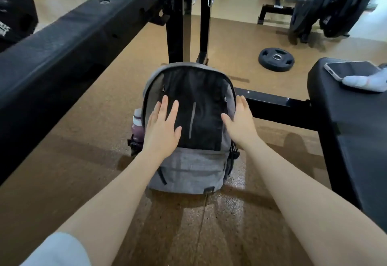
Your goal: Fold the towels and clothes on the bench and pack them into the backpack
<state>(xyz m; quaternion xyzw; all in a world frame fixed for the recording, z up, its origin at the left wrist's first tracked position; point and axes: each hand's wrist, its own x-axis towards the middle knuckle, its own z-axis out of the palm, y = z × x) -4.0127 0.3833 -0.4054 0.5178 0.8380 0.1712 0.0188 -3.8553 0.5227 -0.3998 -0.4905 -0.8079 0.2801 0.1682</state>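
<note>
My left hand [162, 127] lies flat, fingers straight and spread, on the black front panel of the grey backpack [189, 167], which stands on the cork-coloured floor in the middle of the frame. My right hand [240, 123] is flat too, fingers together, pressed along the pack's right side wall; neither hand is curled round anything. A bottle [137, 127] sits in the side pocket at the pack's left. The zip line round the top looks closed, or close to it, though I cannot be certain from here.

I judge this to be the tail of the packing, or a steadying of the bag: I see no towel or folded clothing by my hands. On the black bench pad [345, 106] at the right edge lie a phone [351, 69] and a white bit of cloth [368, 82]. If that cloth belongs to the load, my next move is to reach right, fold it and open the zip.
</note>
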